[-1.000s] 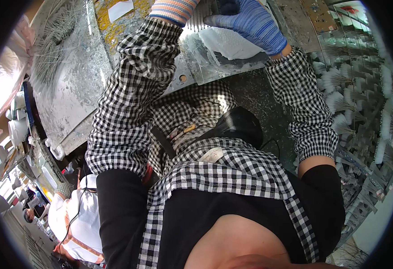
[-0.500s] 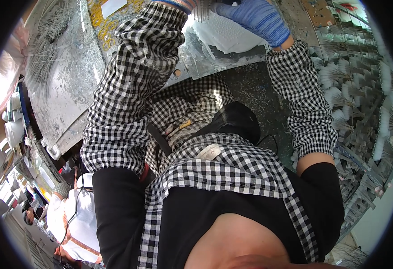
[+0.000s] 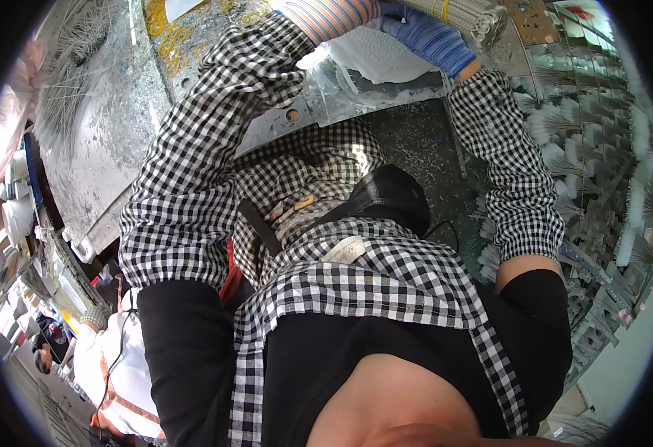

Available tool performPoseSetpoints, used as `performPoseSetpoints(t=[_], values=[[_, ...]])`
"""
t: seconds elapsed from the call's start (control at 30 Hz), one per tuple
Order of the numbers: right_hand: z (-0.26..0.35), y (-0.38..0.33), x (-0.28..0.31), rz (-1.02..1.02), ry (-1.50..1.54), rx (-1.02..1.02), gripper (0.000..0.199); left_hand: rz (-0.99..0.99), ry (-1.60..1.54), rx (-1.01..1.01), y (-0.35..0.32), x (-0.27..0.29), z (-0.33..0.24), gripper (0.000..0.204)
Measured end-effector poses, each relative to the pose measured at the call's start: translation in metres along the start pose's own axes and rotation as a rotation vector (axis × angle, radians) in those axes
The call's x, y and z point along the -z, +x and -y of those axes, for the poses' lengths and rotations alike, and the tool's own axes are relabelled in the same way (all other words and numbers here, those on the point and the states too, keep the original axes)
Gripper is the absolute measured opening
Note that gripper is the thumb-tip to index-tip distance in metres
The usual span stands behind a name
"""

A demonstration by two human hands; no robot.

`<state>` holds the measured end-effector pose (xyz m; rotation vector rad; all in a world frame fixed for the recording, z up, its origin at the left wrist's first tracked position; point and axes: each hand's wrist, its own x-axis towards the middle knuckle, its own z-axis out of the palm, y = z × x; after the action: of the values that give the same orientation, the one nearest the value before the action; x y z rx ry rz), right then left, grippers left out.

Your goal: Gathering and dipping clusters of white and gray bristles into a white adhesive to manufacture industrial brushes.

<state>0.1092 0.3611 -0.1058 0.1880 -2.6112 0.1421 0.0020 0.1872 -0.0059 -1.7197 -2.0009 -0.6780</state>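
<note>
At the top edge, a bundle of thin pale strands (image 3: 469,16) with a yellow band around it lies sideways, its cut ends toward the right. My right hand (image 3: 434,41), in a blue knitted glove, is closed against the bundle's lower side, fingers pointing left. My left hand (image 3: 334,16), in an orange, white and blue striped glove, meets the right hand's fingertips beside the bundle. Its fingers are cut off by the upper edge or hidden. Below the hands, a white translucent slab (image 3: 386,59) rests on the metal worktable (image 3: 267,127).
Loose wire-like strands (image 3: 73,97) spread over the table's left side. Yellow rings (image 3: 164,37) and a white paper (image 3: 183,7) lie at the upper left. To the right stands a rack (image 3: 587,149) of grey-white strand tufts. Another person (image 3: 121,365) sits at the lower left.
The bundle has turned from pointing down between my hands to lying sideways toward the right. My left hand has moved right and down, showing more of its striped glove.
</note>
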Motion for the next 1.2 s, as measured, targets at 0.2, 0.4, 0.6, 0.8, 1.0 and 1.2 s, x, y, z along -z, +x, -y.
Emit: performPoseSetpoints(t=[0.2, 0.4, 0.6, 0.8, 1.0, 1.2], values=[[-0.001, -0.012, -0.021, 0.253, 0.111, -0.248, 0.051, 0.091, -0.002, 0.013, -0.006, -0.004, -0.002, 0.042], [0.012, 0.002, -0.008, 0.440, 0.227, -0.447, 0.045, 0.053, -0.011, 0.011, -0.009, -0.006, -0.002, 0.041], [0.006, -0.022, -0.033, 0.436, 0.250, -0.460, 0.043, 0.078, -0.064, 0.013, -0.012, -0.015, -0.002, 0.042], [0.025, -0.002, 0.015, 0.198, 0.213, -0.313, 0.043, -0.122, -0.224, 0.252, -0.024, -0.010, -0.006, 0.058], [0.055, 0.028, 0.173, -0.413, 0.512, -0.438, 0.011, -0.827, -1.536, 0.994, -0.059, 0.051, -0.035, 0.041], [0.076, 0.068, 0.185, -0.328, 0.610, -0.263, 0.011, -1.216, -2.501, 1.216, -0.109, 0.059, -0.067, 0.046]])
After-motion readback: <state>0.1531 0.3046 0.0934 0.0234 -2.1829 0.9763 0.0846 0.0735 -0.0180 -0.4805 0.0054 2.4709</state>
